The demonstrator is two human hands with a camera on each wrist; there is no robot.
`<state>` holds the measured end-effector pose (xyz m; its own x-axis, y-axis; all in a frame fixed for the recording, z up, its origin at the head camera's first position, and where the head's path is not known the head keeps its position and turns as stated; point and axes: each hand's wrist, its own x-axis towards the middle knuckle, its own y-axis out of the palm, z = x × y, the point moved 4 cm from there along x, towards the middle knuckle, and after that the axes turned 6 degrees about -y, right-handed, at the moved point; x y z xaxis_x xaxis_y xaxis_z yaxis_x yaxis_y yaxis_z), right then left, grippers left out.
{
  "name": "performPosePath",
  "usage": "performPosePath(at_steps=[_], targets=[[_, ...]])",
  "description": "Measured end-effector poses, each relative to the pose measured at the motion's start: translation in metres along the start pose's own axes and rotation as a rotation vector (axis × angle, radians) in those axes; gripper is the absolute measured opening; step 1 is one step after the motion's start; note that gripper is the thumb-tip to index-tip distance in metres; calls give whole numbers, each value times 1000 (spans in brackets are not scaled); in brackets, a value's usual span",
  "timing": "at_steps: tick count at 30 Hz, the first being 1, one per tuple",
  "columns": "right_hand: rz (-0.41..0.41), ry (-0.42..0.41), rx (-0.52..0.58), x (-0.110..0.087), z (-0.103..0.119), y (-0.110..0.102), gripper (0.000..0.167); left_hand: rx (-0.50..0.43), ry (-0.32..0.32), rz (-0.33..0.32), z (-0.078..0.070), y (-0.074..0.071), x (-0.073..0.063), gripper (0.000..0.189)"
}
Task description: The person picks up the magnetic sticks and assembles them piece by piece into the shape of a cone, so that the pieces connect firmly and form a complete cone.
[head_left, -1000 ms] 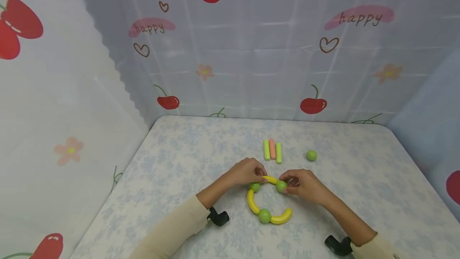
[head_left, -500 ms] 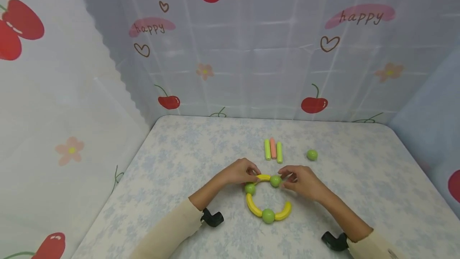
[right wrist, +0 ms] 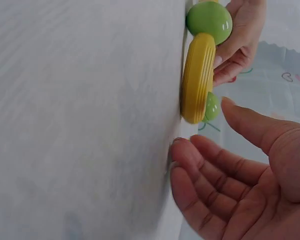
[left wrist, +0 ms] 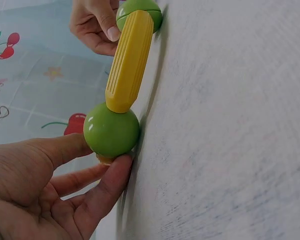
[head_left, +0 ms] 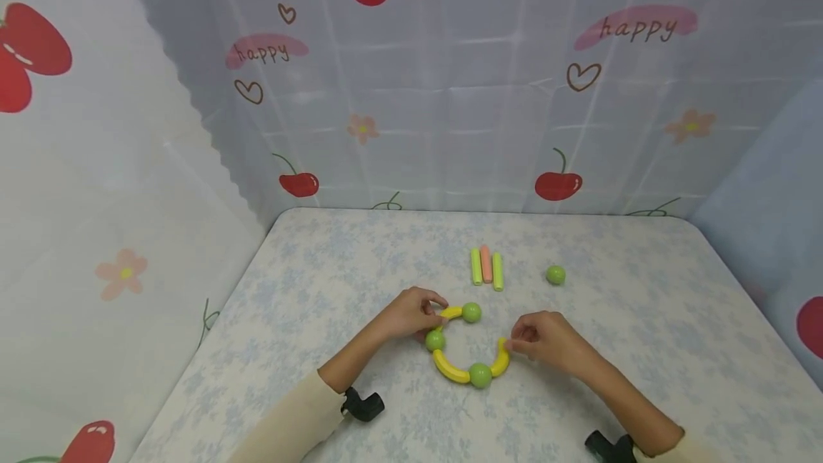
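Observation:
Curved yellow rods and green balls form an open ring on the table; these look like toy building rods. My left hand point(head_left: 411, 313) pinches the upper-left yellow rod point(head_left: 453, 312) between thumb and fingers, beside the left green ball point(left wrist: 111, 130). A green ball point(head_left: 472, 312) sits on that rod's far end. From the left ball, another yellow rod point(head_left: 451, 368) runs to the bottom ball point(head_left: 480, 375). The last yellow rod point(right wrist: 197, 80) curves up from there to a free end. My right hand point(head_left: 549, 341) is right at that free end, its thumb and fingers apart with nothing between them.
Two light-green sticks point(head_left: 476, 266) flank a pink stick point(head_left: 486, 264) beyond the ring. A loose green ball point(head_left: 556, 275) lies to their right. The patterned table point(head_left: 360, 249) meets a cherry-print curtain point(head_left: 450, 113) at the back.
My right hand has let go of the upper-right green ball and moved down to the free yellow end. My left hand has shifted left with the ring, whose gap is wider.

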<state>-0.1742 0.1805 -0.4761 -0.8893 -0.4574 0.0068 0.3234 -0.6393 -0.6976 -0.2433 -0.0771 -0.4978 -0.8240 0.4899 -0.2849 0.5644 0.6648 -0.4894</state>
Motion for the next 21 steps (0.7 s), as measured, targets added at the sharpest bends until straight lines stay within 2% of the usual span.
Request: performPosePath(at_steps=[7,13,21], targets=[[12,71,-63,4,4,6,25,1,20,-1,0,2,-6,39],[9,77,-103,10,5,11,30,26,36,25,7,2,-7,37],[-12,166,-134,22,6,9,27,17,55,48,9,1,-5,36]])
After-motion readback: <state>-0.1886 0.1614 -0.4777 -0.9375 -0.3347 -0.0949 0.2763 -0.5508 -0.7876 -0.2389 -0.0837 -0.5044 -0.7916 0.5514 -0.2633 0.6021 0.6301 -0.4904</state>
